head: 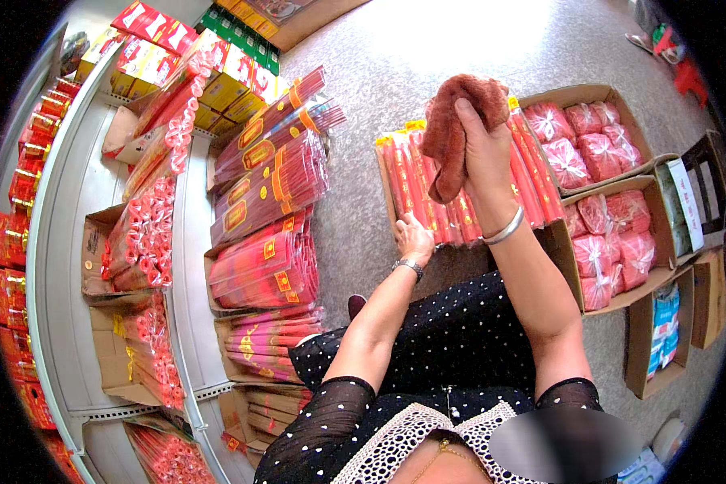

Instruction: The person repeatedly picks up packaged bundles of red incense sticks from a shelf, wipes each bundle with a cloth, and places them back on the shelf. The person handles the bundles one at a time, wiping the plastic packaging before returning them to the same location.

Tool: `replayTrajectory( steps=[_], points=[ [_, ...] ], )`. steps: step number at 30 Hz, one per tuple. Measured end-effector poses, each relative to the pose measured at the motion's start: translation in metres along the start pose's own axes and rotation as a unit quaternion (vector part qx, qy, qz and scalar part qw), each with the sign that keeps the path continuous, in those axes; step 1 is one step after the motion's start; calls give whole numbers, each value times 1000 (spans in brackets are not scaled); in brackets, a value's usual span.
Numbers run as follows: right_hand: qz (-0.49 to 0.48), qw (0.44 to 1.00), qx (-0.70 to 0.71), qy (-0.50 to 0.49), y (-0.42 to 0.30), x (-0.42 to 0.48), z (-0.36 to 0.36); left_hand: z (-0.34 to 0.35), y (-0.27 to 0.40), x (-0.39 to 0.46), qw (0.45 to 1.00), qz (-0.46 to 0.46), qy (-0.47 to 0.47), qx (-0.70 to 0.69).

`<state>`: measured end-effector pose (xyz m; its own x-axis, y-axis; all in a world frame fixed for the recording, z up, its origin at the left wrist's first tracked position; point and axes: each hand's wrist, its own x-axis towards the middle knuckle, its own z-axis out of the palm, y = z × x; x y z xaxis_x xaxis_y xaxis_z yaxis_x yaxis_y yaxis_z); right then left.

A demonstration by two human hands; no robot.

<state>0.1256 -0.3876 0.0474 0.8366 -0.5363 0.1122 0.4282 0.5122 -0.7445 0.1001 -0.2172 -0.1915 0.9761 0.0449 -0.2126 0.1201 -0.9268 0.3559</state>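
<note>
A bunched brown plush cloth [463, 130] is clasped in my right hand [484, 148], which is raised above a row of long red packets. These red packets [402, 175] bear gold writing and yellow ends, and lie side by side in an open cardboard box. The cloth and my right forearm cover the middle of the row. My left hand [415, 237] touches the near end of the packets at the box's left corner, its fingers curled. Whether it grips a packet or the box edge is hidden.
At left, metal shelves [66, 181] hold boxes of red rolled goods and incense-stick bundles [266, 169]. Cardboard boxes of pink-wrapped bundles [605, 242] stand at right, near a box of blue packs [662, 330]. Stacked cartons [157, 60] are at the far left.
</note>
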Motion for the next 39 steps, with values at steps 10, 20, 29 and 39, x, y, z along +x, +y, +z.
replayTrajectory(
  steps=[10,20,29,39],
  points=[
    [-3,1000,-26,5,-15,2,-7,-25,-31,40,785,-134,-263,-545],
    [-188,924,-292,-160,5,-38,28,-193,-27,-36,660,65,-299,-686],
    [-383,756,-366,-385,44,-141,62,-215,-68,-78,607,171,-205,-748],
    [-291,862,-392,-137,90,-47,58,-210,-76,-126,623,88,-326,-706]
  ],
)
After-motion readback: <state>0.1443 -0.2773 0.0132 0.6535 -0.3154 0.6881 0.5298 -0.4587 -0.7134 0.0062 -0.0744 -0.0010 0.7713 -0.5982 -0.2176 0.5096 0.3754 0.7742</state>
